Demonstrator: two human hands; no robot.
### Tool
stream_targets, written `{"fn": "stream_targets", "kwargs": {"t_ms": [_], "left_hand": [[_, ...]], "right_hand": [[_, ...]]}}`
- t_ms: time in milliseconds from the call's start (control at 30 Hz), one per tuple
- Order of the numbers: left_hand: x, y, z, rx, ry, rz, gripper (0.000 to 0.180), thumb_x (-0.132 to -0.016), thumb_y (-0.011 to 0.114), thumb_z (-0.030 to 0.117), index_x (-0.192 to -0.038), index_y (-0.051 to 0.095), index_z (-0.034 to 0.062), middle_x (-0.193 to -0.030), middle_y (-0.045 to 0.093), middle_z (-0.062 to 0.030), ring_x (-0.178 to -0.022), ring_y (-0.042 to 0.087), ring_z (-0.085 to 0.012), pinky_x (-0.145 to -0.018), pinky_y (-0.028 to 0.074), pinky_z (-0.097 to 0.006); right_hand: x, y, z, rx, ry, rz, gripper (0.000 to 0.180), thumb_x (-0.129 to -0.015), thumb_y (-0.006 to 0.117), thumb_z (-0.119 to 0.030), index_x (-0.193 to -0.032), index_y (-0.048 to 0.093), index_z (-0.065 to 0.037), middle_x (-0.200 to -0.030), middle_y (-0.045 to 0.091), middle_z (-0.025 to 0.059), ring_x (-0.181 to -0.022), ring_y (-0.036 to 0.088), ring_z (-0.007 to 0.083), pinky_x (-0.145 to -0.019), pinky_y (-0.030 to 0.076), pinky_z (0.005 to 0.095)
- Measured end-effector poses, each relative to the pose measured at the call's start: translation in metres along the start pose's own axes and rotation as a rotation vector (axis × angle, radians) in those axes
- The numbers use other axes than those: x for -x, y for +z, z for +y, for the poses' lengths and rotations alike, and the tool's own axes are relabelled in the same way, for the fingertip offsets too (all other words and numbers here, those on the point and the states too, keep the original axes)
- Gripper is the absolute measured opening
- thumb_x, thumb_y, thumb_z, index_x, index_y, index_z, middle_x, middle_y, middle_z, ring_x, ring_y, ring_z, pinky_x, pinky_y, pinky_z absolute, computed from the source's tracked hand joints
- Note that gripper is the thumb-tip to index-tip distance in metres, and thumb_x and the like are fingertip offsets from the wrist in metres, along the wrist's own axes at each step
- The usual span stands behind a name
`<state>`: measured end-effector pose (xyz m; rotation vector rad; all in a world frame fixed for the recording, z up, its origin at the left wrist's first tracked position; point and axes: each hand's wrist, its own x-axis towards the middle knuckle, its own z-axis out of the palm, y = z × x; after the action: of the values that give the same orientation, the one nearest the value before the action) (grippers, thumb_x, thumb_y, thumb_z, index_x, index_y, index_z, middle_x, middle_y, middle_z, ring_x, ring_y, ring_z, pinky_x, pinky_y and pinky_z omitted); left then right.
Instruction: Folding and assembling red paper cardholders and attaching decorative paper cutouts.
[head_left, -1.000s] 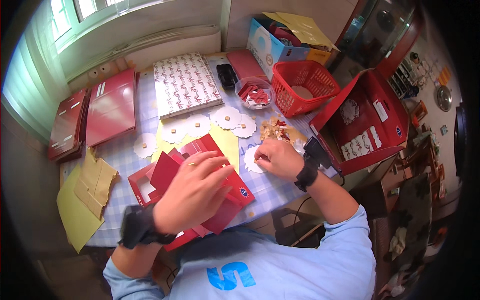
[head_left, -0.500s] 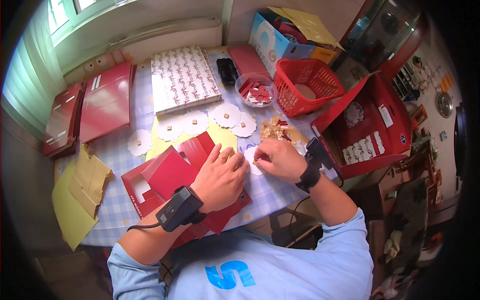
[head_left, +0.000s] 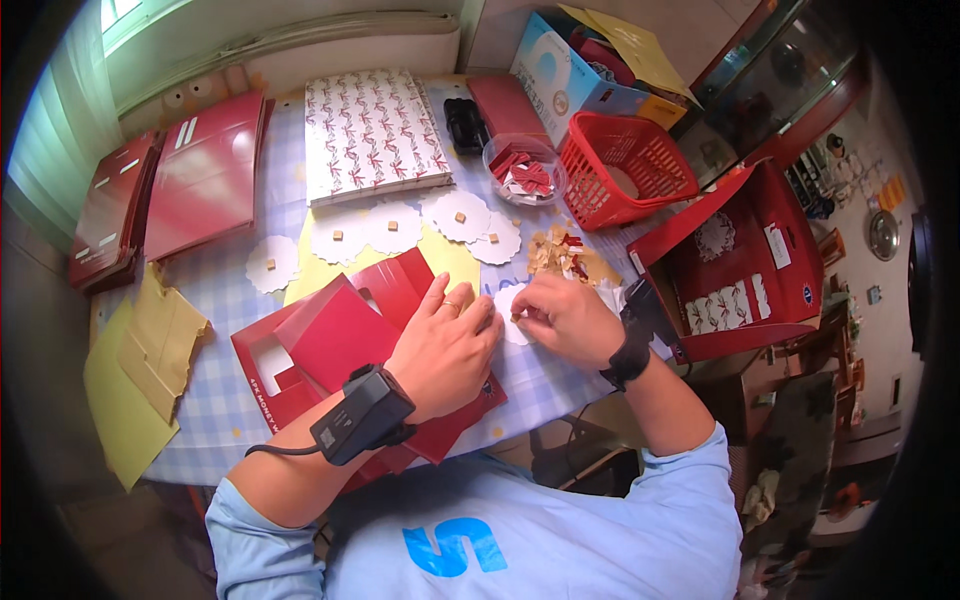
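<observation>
My right hand (head_left: pixel 570 318) pinches a small tan square (head_left: pixel 516 317) between thumb and fingertips, down against a white scalloped paper disc (head_left: pixel 507 300). My left hand (head_left: pixel 448 348) lies palm down with its fingers stretched out. Its fingertips reach the disc's left edge, and the palm rests over a stack of red cardboard pieces (head_left: pixel 325 330). Beyond the hands lie several more scalloped discs (head_left: pixel 390 230), each with a small tan square near its middle. Some of these rest on a yellow sheet (head_left: pixel 440 262).
Tan and red scraps (head_left: pixel 562 258) lie beyond my right hand. Further back are a clear tub (head_left: pixel 560 182), a red basket (head_left: pixel 650 200) and a patterned white stack (head_left: pixel 370 135). An open red box (head_left: pixel 745 250) stands right; red folders (head_left: pixel 205 180) and torn yellow card (head_left: pixel 165 345) lie left.
The whole view has shifted slightly. Both hands keep nearly the same places at the disc, and the right fingers still pinch the tan square.
</observation>
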<state>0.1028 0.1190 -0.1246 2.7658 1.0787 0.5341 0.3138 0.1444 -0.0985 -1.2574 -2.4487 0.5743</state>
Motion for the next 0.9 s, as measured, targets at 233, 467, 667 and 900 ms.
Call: {"fn": "stream_targets", "kwargs": {"t_ms": [233, 467, 667, 900], "left_hand": [[0.001, 0.001, 0.000, -0.032, -0.002, 0.004, 0.041, -0.074, 0.062, 0.015, -0.114, 0.062, 0.0028, -0.117, 0.054, -0.0100, -0.117, 0.046, -0.0298, -0.108, 0.029, -0.050], [0.000, 0.002, 0.000, -0.032, 0.002, -0.003, 0.041, -0.075, 0.061, 0.015, -0.114, 0.062, 0.0028, -0.116, 0.054, -0.0101, -0.118, 0.046, -0.0304, -0.108, 0.028, -0.051], [0.000, 0.001, 0.000, -0.025, 0.001, 0.000, 0.040, -0.076, 0.061, 0.015, -0.114, 0.062, 0.0026, -0.118, 0.054, -0.0106, -0.120, 0.046, -0.0306, -0.109, 0.027, -0.051], [0.000, 0.002, 0.000, -0.050, -0.002, -0.005, 0.039, -0.077, 0.061, 0.016, -0.114, 0.061, 0.0027, -0.119, 0.054, -0.0113, -0.121, 0.046, -0.0315, -0.110, 0.026, -0.052]], "right_hand": [[-0.012, -0.008, 0.006, -0.051, 0.020, -0.150, 0.011, -0.076, 0.064, -0.009, -0.084, 0.059, -0.004, -0.082, 0.058, 0.0118, -0.077, 0.061, 0.0277, -0.069, 0.050, 0.0367], [-0.015, -0.011, 0.007, -0.093, 0.052, -0.195, 0.012, -0.075, 0.065, -0.009, -0.083, 0.058, -0.003, -0.081, 0.058, 0.0115, -0.077, 0.060, 0.0267, -0.069, 0.049, 0.0355], [-0.014, -0.010, 0.007, -0.104, 0.040, -0.163, 0.012, -0.075, 0.064, -0.009, -0.083, 0.057, -0.003, -0.080, 0.057, 0.0116, -0.076, 0.059, 0.0264, -0.068, 0.049, 0.0356], [-0.008, -0.012, 0.005, -0.203, 0.193, -0.132, 0.025, -0.075, 0.068, -0.012, -0.096, 0.056, -0.003, -0.083, 0.057, 0.0119, -0.075, 0.059, 0.0269, -0.069, 0.049, 0.0348]]}}
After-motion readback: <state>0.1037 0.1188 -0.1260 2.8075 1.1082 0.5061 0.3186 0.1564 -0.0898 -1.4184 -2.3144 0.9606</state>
